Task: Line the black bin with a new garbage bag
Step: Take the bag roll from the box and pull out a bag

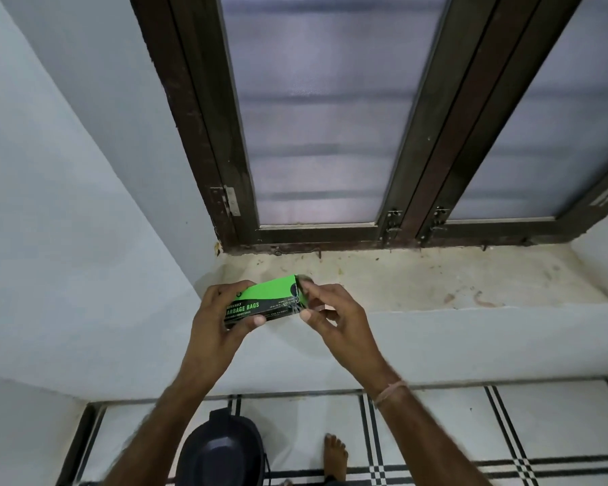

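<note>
A slim rectangular carton of garbage bags, smooth printed cardboard with a bright green top face and a black side bearing pale lettering, is held in the air just in front of the window ledge, a flat, stained, cream-coloured stone-like slab. The carton's long axis runs roughly level, left to right, rising slightly toward its right end, which also points a little away toward the ledge. The left hand wraps the carton's left end, thumb along the near black side and fingers curled over the far edge, closed firmly on it. The right hand is at the right end, its thumb and forefinger pinched near the end flap while the other fingers are loosely curled; whether the flap is actually gripped is unclear because that spot is blurred. A thin band circles the right wrist. Below the ledge and to the left, on the white floor tiles with black grid lines, stands the black bin, round, glossy plastic, seen from above with its mouth upward. A bare foot rests just right of the bin.
</note>
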The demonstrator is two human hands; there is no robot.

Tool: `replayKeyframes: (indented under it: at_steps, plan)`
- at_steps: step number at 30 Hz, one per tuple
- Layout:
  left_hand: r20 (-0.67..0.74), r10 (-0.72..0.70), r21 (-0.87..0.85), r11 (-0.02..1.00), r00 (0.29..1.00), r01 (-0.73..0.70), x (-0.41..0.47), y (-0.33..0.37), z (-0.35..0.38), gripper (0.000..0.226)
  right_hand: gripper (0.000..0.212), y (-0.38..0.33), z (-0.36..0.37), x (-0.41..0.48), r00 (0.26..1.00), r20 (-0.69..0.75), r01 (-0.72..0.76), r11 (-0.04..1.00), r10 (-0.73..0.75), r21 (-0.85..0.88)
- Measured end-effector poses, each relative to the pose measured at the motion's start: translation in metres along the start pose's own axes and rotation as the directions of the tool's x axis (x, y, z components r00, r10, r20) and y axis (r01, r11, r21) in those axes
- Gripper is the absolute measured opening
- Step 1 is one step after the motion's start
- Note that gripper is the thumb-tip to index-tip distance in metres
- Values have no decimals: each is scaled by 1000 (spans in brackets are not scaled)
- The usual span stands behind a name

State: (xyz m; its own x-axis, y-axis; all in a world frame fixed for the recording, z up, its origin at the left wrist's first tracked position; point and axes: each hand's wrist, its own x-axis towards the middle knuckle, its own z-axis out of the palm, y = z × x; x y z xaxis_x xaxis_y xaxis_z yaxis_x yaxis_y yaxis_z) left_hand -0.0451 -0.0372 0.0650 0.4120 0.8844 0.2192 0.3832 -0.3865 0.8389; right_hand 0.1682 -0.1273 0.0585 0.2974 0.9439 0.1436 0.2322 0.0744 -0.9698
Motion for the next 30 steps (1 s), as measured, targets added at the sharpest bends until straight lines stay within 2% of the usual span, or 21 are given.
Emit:
replayKeyframes:
  at_steps: [5, 9, 12, 14, 15, 17, 19, 22, 25, 28, 30]
  plan:
    - [44, 8, 21, 1000, 999, -9, 0, 2, -11, 55, 39, -10, 6, -4, 998, 37, -54, 999, 53, 9]
    - [19, -8, 72, 997, 1000, 7, 0, 2, -21, 50, 11, -18, 9, -6, 997, -39, -59, 990, 64, 128]
    - [22, 0, 91, 996, 1000, -2, 1, 5, -27, 52, 16, -19, 15, -5, 990, -95, -87, 980, 105, 177]
    - [44, 10, 124, 992, 999, -16, 4, 8, -32, 54, 12, -18, 19, -2, 986, -73, -129, 962, 151, 242]
    - [58, 30, 160, 986, 998, -39, 5, 10, -35, 55, 19, -18, 21, -1, 984, -60, -147, 950, 170, 277]
    - [85, 94, 283, 952, 992, -114, 10, 18, -40, 53, 36, -16, 22, 1, 977, -27, -191, 918, 214, 348]
    - [132, 144, 437, 879, 981, -187, 17, 35, -44, 54, 43, -12, 24, 1, 967, 15, -237, 872, 256, 429]
    - [222, 165, 580, 770, 961, -266, 33, 65, -45, 57, 51, -12, 30, 3, 945, 114, -311, 729, 307, 610]
    - [279, 135, 618, 733, 951, -286, 49, 82, -46, 58, 54, -13, 32, 7, 939, 136, -308, 598, 316, 740]
    - [293, 105, 618, 737, 950, -272, 55, 86, -50, 57, 61, -11, 30, 13, 938, 126, -293, 548, 322, 784]
    - [297, 128, 593, 752, 946, -288, 60, 84, -51, 56, 54, -8, 27, 16, 938, 96, -270, 529, 333, 805]
